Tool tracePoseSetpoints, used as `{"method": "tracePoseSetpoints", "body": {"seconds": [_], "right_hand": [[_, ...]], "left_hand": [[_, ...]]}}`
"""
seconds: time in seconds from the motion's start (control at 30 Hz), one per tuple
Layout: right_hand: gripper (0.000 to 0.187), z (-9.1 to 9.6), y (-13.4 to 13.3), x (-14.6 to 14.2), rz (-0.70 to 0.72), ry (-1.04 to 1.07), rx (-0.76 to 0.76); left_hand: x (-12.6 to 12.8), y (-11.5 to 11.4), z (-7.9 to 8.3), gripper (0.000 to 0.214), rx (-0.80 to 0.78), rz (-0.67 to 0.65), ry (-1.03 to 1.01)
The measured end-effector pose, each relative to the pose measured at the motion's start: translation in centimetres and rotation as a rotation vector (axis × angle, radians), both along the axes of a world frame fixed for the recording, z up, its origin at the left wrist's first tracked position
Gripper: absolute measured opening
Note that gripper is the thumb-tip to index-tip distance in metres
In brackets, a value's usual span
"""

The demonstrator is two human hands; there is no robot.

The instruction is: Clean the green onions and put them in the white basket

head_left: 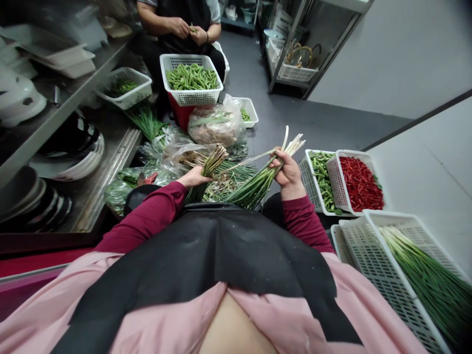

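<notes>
My left hand (194,176) is closed round a bunch of untrimmed scallions (209,167) whose root ends point up and away. My right hand (288,170) grips a second bunch of cleaned scallions (258,184), white stalks sticking up past the fingers and green leaves hanging toward my lap. Both hands sit above my black apron, with a heap of loose greens (224,182) on the floor just beyond them.
White baskets at my right hold trimmed scallions (424,275), red chillies (359,182) and green peppers (322,177). A seated person (184,27) opposite works over a basket of green beans (191,78). Steel shelves (92,162) with bowls stand at left; a plastic bag (214,125) lies ahead.
</notes>
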State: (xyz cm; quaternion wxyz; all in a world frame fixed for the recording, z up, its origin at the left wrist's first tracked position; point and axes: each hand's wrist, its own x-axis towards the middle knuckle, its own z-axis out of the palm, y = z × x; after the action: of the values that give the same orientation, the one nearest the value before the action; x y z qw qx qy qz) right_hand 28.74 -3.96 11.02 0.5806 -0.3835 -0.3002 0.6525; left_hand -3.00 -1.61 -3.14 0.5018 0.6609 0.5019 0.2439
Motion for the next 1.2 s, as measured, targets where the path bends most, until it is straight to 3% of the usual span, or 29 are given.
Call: {"method": "tracePoseSetpoints", "body": {"seconds": [0.13,0.2,0.33,0.43,0.5,0.67,0.87,1.07,1.2], "right_hand": [[0.019,1.5,0.0,2.2,-0.081,-0.131,0.147],[0.023,1.1,-0.1,2.3,-0.007,-0.272,0.139],[0.027,-4.1,-0.2,-1.0,0.316,-0.622,-0.023],[0.026,-8.4,-0.2,-4.4,0.274,-0.748,-0.106],[0.031,-9.6,-0.2,-6.3,0.190,-0.694,-0.051],[0.039,-7.8,0.3,-9.0,0.129,-0.414,0.108],[0.039,-6.9,0.7,-7.3,-0.116,-0.336,0.044],[0.037,-7.5,-0.5,-8.9,0.129,-0.411,0.068],[0.042,-7.7,-0.5,-10.7,0.141,-0.368,0.119]], "left_hand": [[-0.8,-1.0,-1.6,0.034,-0.076,0.142,0.044],[-0.8,-1.1,-1.6,0.035,-0.105,0.212,-0.002],[-0.1,-0.6,0.5,0.039,-0.078,0.287,-0.140],[0.8,-0.4,2.7,0.039,-0.068,0.290,-0.233],[1.6,-0.6,4.0,0.038,-0.097,0.235,-0.283],[4.2,-1.2,5.6,0.038,-0.195,0.047,-0.371],[4.8,-0.8,6.5,0.032,-0.318,0.023,-0.649],[4.8,-0.5,6.6,0.043,-0.328,0.077,-0.746],[5.7,-1.1,6.8,0.050,-0.311,0.067,-0.704]]}}
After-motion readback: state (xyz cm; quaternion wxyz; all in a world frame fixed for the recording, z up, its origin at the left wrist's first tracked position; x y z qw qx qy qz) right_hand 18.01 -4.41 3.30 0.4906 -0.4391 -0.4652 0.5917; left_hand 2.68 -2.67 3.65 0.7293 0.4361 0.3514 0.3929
